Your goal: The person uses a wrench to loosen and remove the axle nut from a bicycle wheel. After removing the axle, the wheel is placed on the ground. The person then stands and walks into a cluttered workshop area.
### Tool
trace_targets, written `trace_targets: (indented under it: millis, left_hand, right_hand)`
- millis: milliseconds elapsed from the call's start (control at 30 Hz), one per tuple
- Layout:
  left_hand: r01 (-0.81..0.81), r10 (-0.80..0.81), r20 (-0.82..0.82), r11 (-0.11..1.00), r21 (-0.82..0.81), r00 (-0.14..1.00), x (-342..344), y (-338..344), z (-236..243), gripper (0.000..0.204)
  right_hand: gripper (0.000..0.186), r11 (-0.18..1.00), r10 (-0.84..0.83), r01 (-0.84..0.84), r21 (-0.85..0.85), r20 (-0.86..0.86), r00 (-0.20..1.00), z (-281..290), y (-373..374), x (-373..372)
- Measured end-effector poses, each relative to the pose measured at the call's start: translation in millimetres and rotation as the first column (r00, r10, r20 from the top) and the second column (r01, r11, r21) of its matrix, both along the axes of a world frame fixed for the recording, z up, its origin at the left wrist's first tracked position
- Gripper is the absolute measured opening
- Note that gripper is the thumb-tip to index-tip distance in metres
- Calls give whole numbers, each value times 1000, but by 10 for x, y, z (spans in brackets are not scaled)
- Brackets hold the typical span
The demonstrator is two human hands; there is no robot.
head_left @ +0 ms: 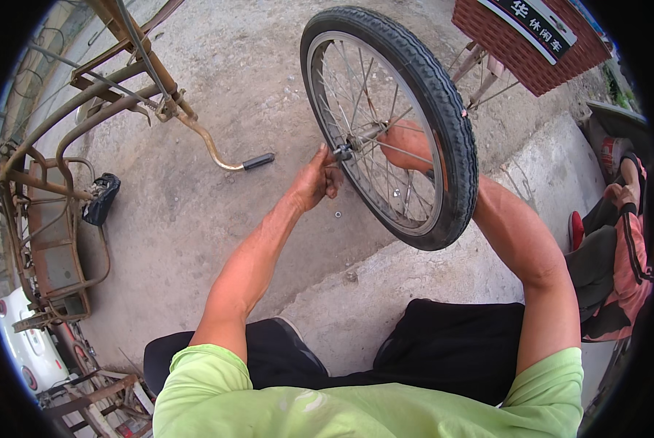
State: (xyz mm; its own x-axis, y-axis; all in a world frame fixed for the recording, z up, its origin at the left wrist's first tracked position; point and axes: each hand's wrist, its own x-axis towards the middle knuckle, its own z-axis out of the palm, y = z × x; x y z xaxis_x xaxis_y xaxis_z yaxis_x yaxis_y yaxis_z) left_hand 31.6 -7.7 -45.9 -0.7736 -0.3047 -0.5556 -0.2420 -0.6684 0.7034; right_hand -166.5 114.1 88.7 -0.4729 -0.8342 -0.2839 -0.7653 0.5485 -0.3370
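The spoked wheel (pixel 371 134) stands tilted in front of the person, over the concrete ground (pixel 254 212), its hub (pixel 360 139) between the 2 hands; whether the black tyre (pixel 460 146) touches the ground I cannot tell. The right hand (pixel 408 147) is behind the spokes, apparently closed around the far end of the axle, its fingers partly hidden. The left hand (pixel 314 181) is at the near axle end (pixel 341 152), thumb up and fingers curled; I cannot tell whether they pinch the metal or only lie beside it. A small nut (pixel 338 214) lies on the ground below that hand. The wheel should be fairly light but awkward, apt to spin or tip when held only by its axle. The metal rim (pixel 403 223) looks stiff and the treaded tyre should give good friction; the thin spokes could bend if gripped hard, and the hub may be slippery. For lifting, the tyre and rim at 2 opposite sides look the surest hold.
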Motion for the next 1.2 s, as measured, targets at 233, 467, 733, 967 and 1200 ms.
trace_targets:
  millis: [233,467,733,967,1200]
  left_hand:
    - [311,-268,-254,939,148,929,249,816,347,78]
    - [199,-228,-463,974,-111,857,-37,188,1342,86]
    - [24,-29,-44,993,-119,999,8,-349,248,82]
    - [289,-278,-99,947,136,956,279,732,46,74]
    - [263,-268,-454,962,-76,850,71,499,1091,79]
  right_hand:
    - [36,998,-25,22,-56,-52,998,-134,44,-28]
    - [34,992,90,-88,-92,16,996,-251,120,-147]
    - [35,995,-5,3,-103,-17,1000,-213,80,-81]
    - [34,996,8,-13,-88,-52,999,-218,74,-84]
    - [34,992,122,-123,-41,-19,992,-195,98,-128]
